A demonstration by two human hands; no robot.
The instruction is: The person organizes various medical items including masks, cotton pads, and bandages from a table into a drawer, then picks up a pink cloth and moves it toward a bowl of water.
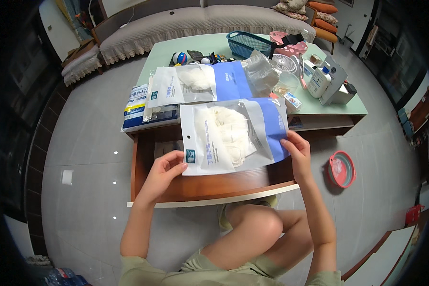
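Note:
Between my two hands a blue and white plastic pouch of gloves (pixel 207 136) is held flat above the open drawer (pixel 214 189). My left hand (pixel 166 171) pinches its lower left corner; at its right edge, my right hand (pixel 297 152) grips the blue end between thumb and fingers. White gloves show through the clear window. Just behind it, a second similar pouch (pixel 200 84) rests on the table, partly over a blue and white plastic packet (pixel 136 107). The held pouch covers part of the drawer's inside.
The pale green coffee table (pixel 207 41) bears a teal basket (pixel 250 44), a pink basket (pixel 282 37), a small white fan (pixel 284 63), a crumpled plastic bag (pixel 260 73) and a white bottle (pixel 319 82). A red and grey basin (pixel 341 169) stands on the floor at right.

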